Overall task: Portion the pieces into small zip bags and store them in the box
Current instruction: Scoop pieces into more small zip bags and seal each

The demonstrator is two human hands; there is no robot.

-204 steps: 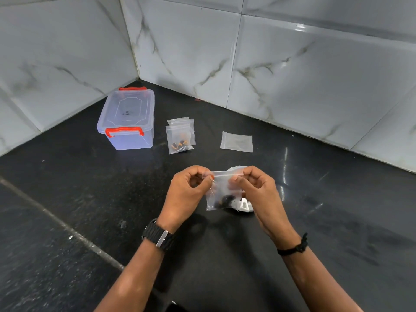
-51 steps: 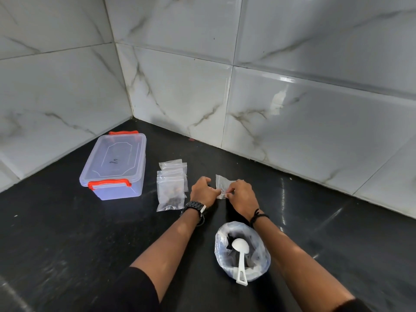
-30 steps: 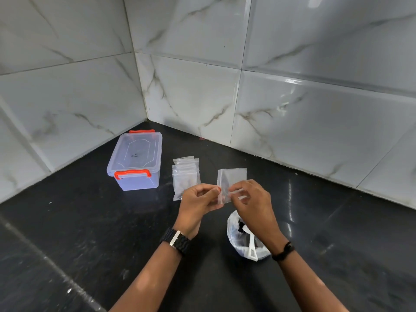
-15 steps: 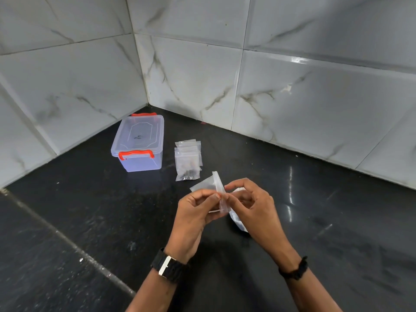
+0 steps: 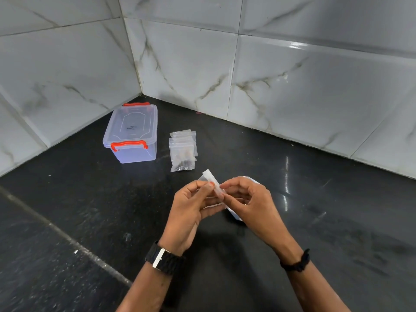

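An empty small clear zip bag (image 5: 212,183) is held above the black counter, its top edge toward the camera. My left hand (image 5: 191,212) pinches one side of its mouth and my right hand (image 5: 249,206) pinches the other side. Under my right hand a bit of the larger white supply bag (image 5: 234,215) shows; its contents and the scoop are hidden. Filled small zip bags (image 5: 182,152) with dark and orange pieces lie stacked on the counter. The clear box (image 5: 132,134) with orange latches stands to their left, lid closed.
Marble-tiled walls meet in a corner behind the box. A pale seam (image 5: 67,239) runs diagonally across the black counter (image 5: 337,221) at the lower left.
Both hands carried the empty zip bag from the far counter toward me and turned it edge-on. Since half a second ago the hands hardly moved; my head tilted slightly.
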